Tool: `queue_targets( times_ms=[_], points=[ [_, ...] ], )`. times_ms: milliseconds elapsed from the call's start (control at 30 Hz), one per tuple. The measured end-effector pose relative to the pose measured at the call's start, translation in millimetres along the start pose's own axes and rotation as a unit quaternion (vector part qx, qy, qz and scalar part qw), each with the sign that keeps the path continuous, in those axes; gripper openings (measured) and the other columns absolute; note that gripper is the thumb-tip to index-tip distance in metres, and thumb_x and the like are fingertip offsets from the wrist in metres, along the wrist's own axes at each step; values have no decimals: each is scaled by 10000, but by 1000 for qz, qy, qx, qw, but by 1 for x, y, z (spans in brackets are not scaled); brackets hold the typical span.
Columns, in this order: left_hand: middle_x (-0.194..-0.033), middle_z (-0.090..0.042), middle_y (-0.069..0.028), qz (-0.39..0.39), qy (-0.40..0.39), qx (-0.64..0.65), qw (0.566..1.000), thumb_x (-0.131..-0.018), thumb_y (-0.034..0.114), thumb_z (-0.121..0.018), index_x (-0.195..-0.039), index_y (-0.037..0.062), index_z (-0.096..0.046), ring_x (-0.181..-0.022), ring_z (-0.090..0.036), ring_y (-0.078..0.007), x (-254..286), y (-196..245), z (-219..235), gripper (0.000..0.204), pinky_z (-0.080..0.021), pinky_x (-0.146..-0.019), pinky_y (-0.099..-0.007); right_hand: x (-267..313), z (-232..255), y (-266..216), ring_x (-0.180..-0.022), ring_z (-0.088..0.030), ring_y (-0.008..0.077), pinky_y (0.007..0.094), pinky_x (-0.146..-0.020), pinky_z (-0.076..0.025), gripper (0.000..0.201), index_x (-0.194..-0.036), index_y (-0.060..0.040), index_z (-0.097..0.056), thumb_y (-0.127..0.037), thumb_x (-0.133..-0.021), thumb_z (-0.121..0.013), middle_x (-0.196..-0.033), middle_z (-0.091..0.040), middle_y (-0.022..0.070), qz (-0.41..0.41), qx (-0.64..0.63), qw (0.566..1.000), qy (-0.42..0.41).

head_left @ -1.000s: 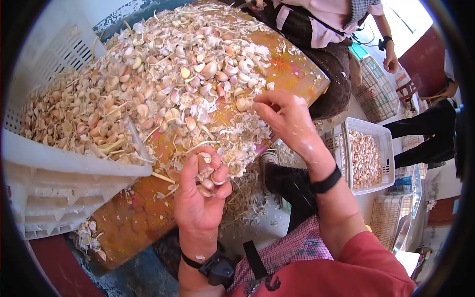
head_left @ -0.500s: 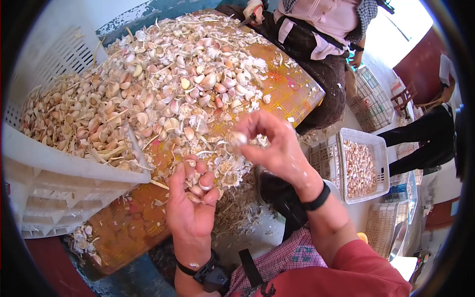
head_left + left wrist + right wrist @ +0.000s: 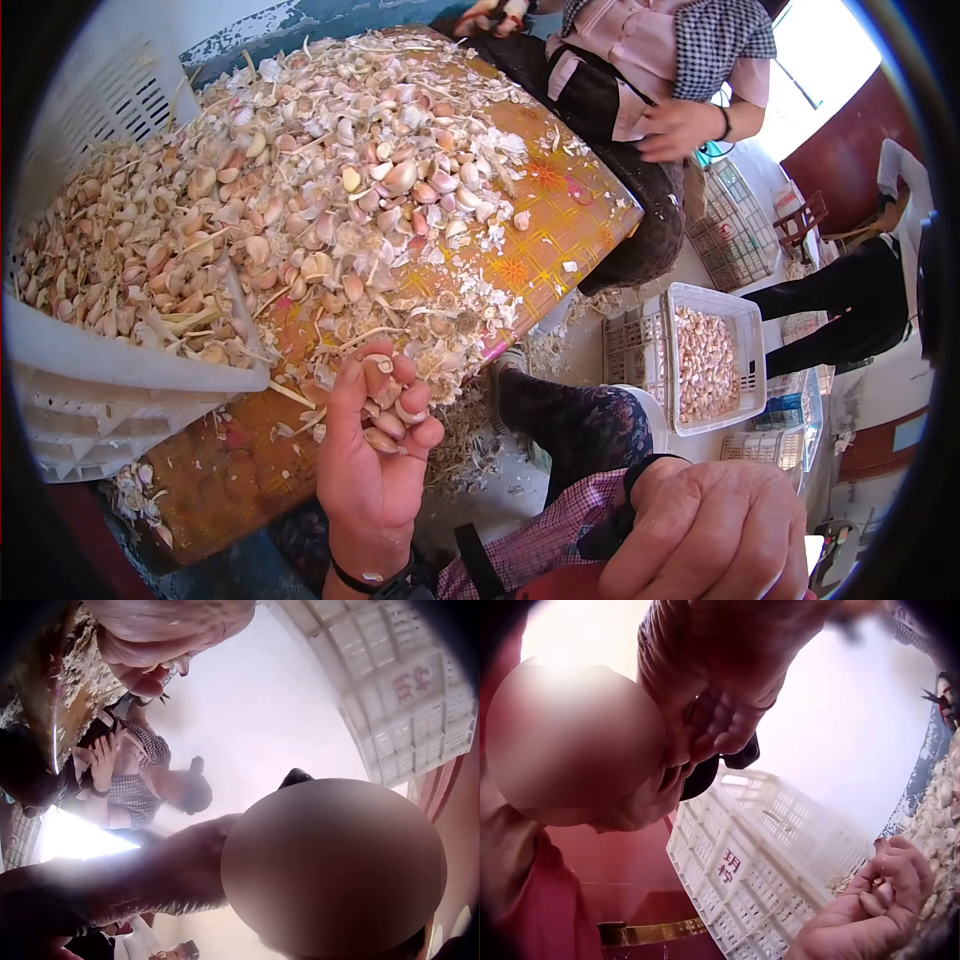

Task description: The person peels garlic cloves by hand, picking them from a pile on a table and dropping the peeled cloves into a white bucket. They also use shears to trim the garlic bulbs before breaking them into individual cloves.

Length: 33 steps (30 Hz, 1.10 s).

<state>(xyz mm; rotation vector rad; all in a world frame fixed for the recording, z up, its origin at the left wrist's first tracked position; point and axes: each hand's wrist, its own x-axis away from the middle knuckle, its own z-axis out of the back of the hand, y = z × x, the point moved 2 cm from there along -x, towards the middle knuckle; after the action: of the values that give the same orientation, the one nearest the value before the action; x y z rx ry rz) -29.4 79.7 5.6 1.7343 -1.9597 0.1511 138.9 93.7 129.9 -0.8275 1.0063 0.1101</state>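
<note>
My left hand [image 3: 375, 470] is palm up in front of the table's near edge. Its curled fingers cradle several garlic cloves [image 3: 387, 425], pinkish white; the right wrist view also shows these cloves [image 3: 877, 898]. My right hand [image 3: 705, 535] is raised close to the head camera, back toward it, fingers bent. From its own wrist camera, the right hand [image 3: 731, 697] is right by my blurred face, fingers curled inward; I cannot tell whether they hold anything. A large heap of garlic cloves [image 3: 300, 190] with papery skins covers much of the patterned table [image 3: 545, 240].
A white plastic crate [image 3: 130, 350] lies tipped at the left, with garlic spilling from it. Another crate [image 3: 755, 335] full of cloves stands on the floor at right. Across the table sits another person [image 3: 640, 70]; someone in dark trousers [image 3: 830, 300] stands farther right.
My right hand picked a garlic clove off the heap, lifted it over the table, then came back and up toward my face. My left hand keeps its cloves. The person opposite has raised a hand.
</note>
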Motion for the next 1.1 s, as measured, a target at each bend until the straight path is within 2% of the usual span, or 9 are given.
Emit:
queue_targets(
  times_ms=[167, 300, 367, 500, 600, 767, 933, 1000, 1100],
  points=[
    [-1104, -618, -111, 21, 27, 39, 999, -1003, 259, -430, -1203, 106, -534, -969, -638, -245, -2, -8, -5, 272, -581, -739, -406, 4, -3, 35, -884, -613, 330, 387, -756, -512, 240, -944, -13, -633, -102, -733, -705, -968, -602, 166, -168, 208, 962, -53],
    [-1116, -604, -111, 31, -4, 146, 989, -996, 254, -453, -1178, 97, -540, -979, -627, -248, -13, -6, 5, 255, -580, -687, -409, 27, 16, 113, -874, -629, 346, 384, -773, -505, 256, -1041, -8, -627, -52, -790, -649, -948, -627, 181, -294, 255, 917, 89],
    [-1126, -590, -113, 46, -27, 175, 983, -988, 238, -474, -1169, 105, -563, -986, -608, -253, -16, 0, 17, 242, -580, -705, -413, 38, 52, 150, -844, -632, 336, 398, -741, -500, 225, -1031, -35, -649, -80, -812, -630, -927, -629, 175, -383, 366, 834, 153],
    [-1129, -575, -105, 58, -28, 192, 979, -981, 226, -495, -1146, 129, -590, -975, -592, -243, -19, 8, 20, 214, -586, -649, -393, 50, 72, 195, -826, -602, 374, 465, -724, -482, 160, -893, -37, -617, -160, -795, -651, -875, -606, 170, -407, 493, 767, 49],
    [-1087, -581, -97, 40, -3, 161, 986, -973, 230, -510, -1170, 118, -525, -906, -608, -225, -17, 10, 18, 227, -565, -597, -358, 59, 74, 204, -792, -601, 372, 454, -712, -485, 163, -878, -35, -625, -149, -769, -666, -867, -603, 167, -391, 452, 796, 95],
    [-1075, -584, -84, 41, -24, 141, 989, -976, 227, -503, -1145, 120, -534, -885, -611, -215, -17, 8, 18, 203, -559, -586, -352, 63, 58, 158, -791, -544, 64, 245, -696, -468, 252, -1118, 4, -639, -155, -927, -595, -829, -622, 34, -431, 195, 871, 133],
    [-1072, -589, -78, 45, -24, 116, 992, -978, 222, -495, -1141, 118, -539, -892, -614, -209, -15, 5, 18, 198, -549, -579, -343, 30, 20, 69, -793, -593, 151, 290, -734, -485, 253, -1080, 55, -636, -136, -961, -520, -851, -631, 64, -448, -13, 889, 97],
    [-1071, -590, -77, 39, -31, 101, 994, -979, 222, -494, -1143, 117, -540, -897, -614, -207, -15, 7, 17, 200, -545, -578, -340, 21, 3, 34, -756, -600, 224, 323, -696, -491, 227, -998, 100, -628, -89, -919, -530, -845, -610, 112, -270, -13, 963, -7],
    [-1135, -570, -77, 50, -22, 136, 989, -971, 223, -517, -1164, 137, -581, -934, -582, -220, -12, 7, 16, 221, -527, -589, -325, 20, 0, 31, -744, -623, 221, 312, -643, -477, 79, -872, 23, -641, -47, -836, -641, -821, -642, 118, -299, -55, 952, 35]
  ],
)
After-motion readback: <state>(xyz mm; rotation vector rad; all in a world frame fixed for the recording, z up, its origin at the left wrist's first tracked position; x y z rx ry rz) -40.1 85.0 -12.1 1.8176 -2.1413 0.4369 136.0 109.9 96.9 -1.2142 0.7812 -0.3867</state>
